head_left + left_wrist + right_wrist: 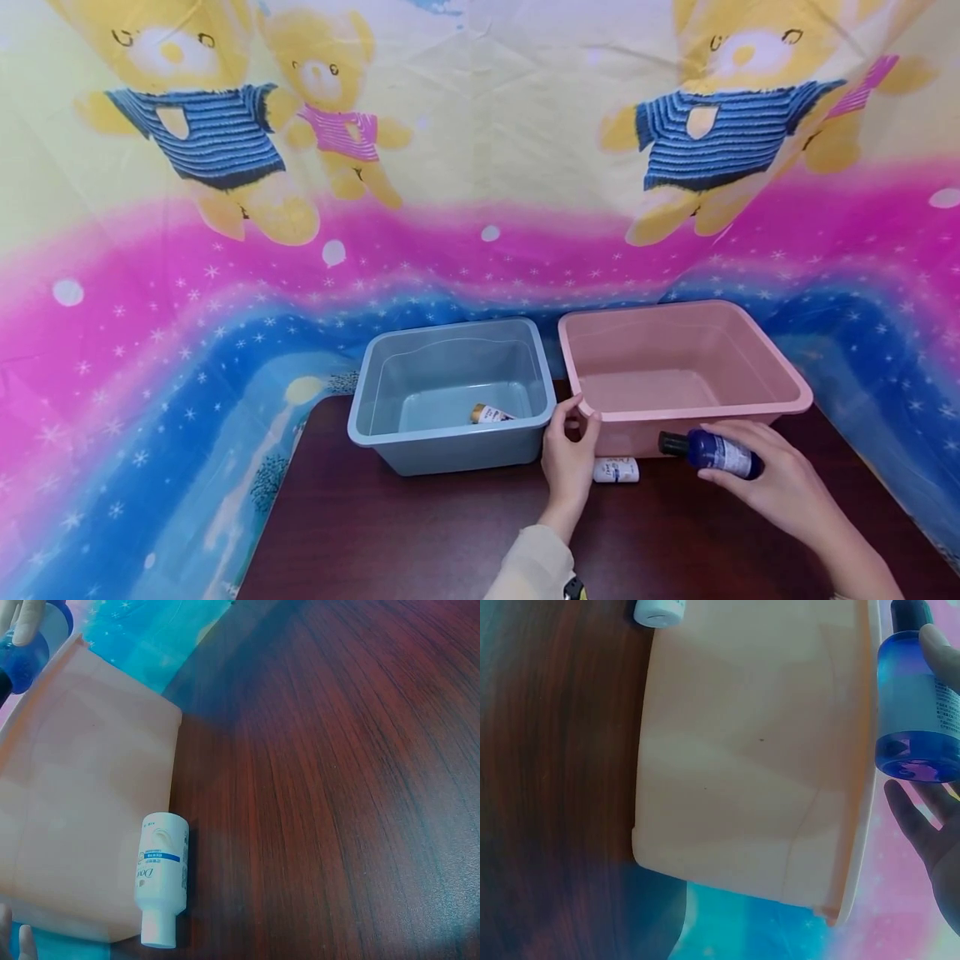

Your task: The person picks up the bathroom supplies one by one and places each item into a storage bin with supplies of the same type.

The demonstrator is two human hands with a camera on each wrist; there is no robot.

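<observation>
My right hand (776,475) holds a dark blue bottle (720,454) with a black cap, tilted on its side in front of the pink basin (682,412). In the right wrist view, the thumb lies over the translucent blue bottle (911,705). My left hand (570,454) grips the pink basin's near left corner at the rim; in the left wrist view only its fingertips (26,943) show. A small white bottle (617,471) lies on the table just in front of this basin, its label and cap visible as a white bottle (163,874) from the left wrist.
Left of the pink basin stands a blue-grey basin (465,450), with a small gold-capped bottle (491,413) lying inside. Both basins are on a dark wood table (420,533). Behind them hangs a cloth (480,167) printed with bears.
</observation>
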